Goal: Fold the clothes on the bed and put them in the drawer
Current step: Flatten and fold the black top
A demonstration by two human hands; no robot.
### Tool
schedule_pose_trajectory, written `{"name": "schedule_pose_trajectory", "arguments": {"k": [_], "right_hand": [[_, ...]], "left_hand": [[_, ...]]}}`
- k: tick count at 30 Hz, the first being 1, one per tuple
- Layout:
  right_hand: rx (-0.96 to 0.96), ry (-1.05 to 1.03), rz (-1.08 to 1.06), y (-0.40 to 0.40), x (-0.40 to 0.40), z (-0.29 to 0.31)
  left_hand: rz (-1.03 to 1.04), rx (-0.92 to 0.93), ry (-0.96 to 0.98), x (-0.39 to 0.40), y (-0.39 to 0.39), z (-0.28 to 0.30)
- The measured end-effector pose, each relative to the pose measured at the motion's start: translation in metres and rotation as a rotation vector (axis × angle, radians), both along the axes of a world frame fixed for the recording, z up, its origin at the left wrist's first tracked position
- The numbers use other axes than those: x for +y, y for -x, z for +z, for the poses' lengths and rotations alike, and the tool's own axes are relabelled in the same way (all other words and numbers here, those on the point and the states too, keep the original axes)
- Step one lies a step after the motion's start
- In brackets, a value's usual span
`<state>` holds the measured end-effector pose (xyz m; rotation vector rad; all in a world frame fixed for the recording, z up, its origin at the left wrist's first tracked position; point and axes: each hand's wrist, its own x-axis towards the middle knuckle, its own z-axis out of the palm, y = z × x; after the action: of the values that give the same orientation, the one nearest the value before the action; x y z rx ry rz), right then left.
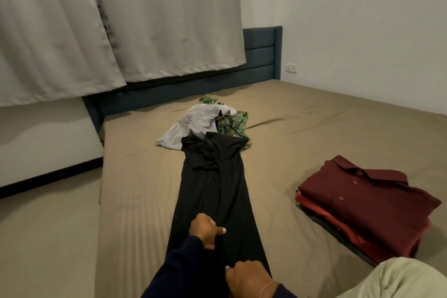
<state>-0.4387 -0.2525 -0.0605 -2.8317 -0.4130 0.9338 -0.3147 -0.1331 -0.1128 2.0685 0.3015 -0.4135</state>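
Black garment (215,191) – long, matte, soft – lies flat on taut tan bed (302,128); left hand (205,230) pinches it, right hand (249,278) likely too – fingers hidden.

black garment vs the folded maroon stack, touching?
Apart. The head view shows bare brown sheet between the black garment and the maroon stack, along the garment's whole right edge.
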Motion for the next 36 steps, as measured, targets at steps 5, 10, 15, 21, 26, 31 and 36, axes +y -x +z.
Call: {"name": "schedule_pose_trajectory", "arguments": {"k": [5,10,15,21,26,31,36], "right_hand": [[-0.042,-0.148,0.012,-0.013,-0.026,0.006],[-0.397,-0.164,-0.021,-0.019,-0.022,-0.036],[-0.442,-0.023,-0.034,-0.046,-0.013,-0.125],[-0.31,-0.293,-0.257,-0.111,-0.016,-0.046],[-0.489,-0.168,-0.321,-0.147,-0.012,-0.068],[-0.613,-0.14,-0.264,-0.166,-0.006,-0.101],[-0.87,-0.319,-0.401,-0.215,-0.016,-0.077]], "left_hand": [[-0.016,0.036,0.031,-0.001,-0.006,-0.004],[0.065,0.053,0.279,-0.015,-0.034,0.003],[0.179,0.083,0.433,-0.031,-0.082,0.009],[0.279,0.045,0.491,-0.045,-0.141,0.007],[0.311,0.022,0.48,-0.049,-0.173,-0.003],[0.26,0.052,0.615,-0.048,-0.207,-0.005],[0.37,-0.058,0.661,-0.055,-0.244,-0.006]]}}
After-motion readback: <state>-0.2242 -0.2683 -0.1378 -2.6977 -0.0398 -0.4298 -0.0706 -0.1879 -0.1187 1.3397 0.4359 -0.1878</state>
